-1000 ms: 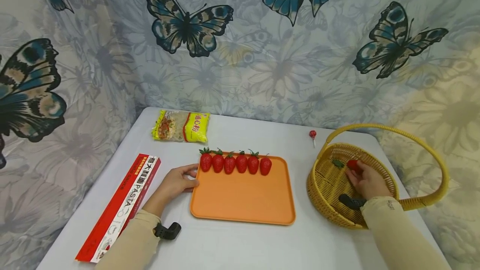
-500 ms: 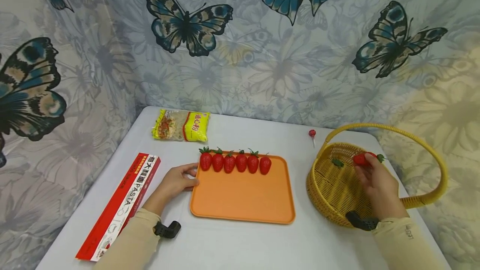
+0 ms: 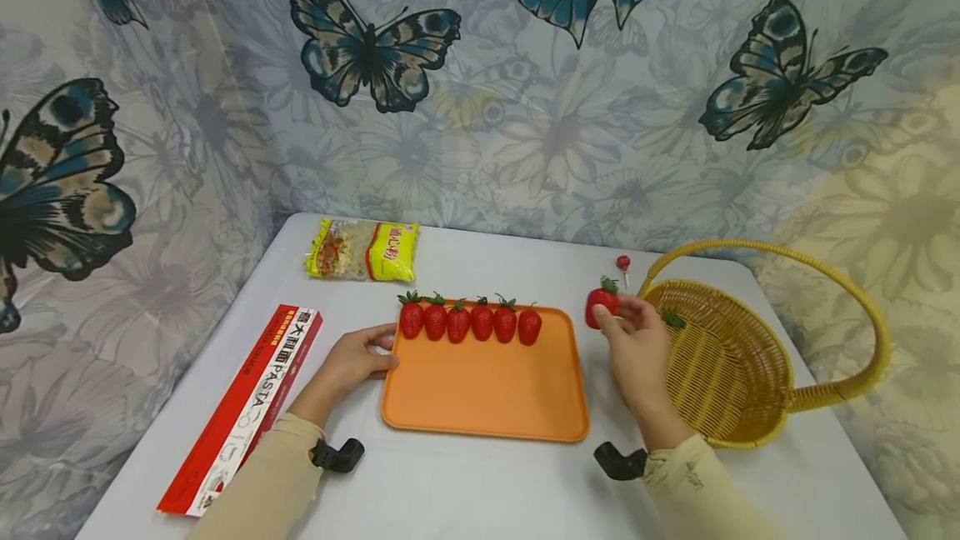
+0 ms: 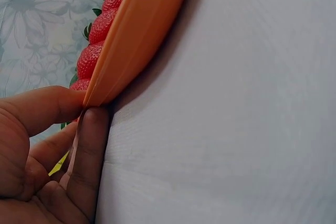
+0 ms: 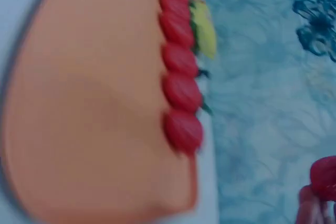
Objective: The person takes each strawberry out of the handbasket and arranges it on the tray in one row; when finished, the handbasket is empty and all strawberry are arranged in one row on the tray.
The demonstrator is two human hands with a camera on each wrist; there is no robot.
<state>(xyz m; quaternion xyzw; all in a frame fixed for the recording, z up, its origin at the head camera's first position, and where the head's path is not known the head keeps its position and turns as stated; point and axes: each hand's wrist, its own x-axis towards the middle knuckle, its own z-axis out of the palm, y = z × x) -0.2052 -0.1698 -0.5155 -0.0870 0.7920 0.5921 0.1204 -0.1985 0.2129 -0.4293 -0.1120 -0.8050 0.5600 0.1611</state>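
My left hand (image 3: 348, 369) pinches the left rim of an orange tray (image 3: 487, 398). In the left wrist view, the thumb (image 4: 50, 106) lies on the rim and a finger (image 4: 90, 145) sits under it. Along the tray's far edge several red strawberries (image 3: 482, 323) lie in a row, leafy ends pointing away. My right hand (image 3: 643, 357) holds another strawberry (image 3: 600, 307) between thumb and fingers, just right of the tray and above the table. Only part of that strawberry (image 5: 324, 178) shows in the right wrist view, which is blurred.
A yellow wicker basket (image 3: 720, 394) with a tall handle stands at the right, a loose green leaf piece (image 3: 672, 319) inside. Behind the held strawberry lies a red lollipop (image 3: 623, 262). A yellow pasta bag (image 3: 363, 251) and a long red pasta box (image 3: 243, 407) are at the left.
My right hand has picked the strawberry from the basket and carried it left, out over the basket's rim toward the tray. My left hand keeps its place on the tray.
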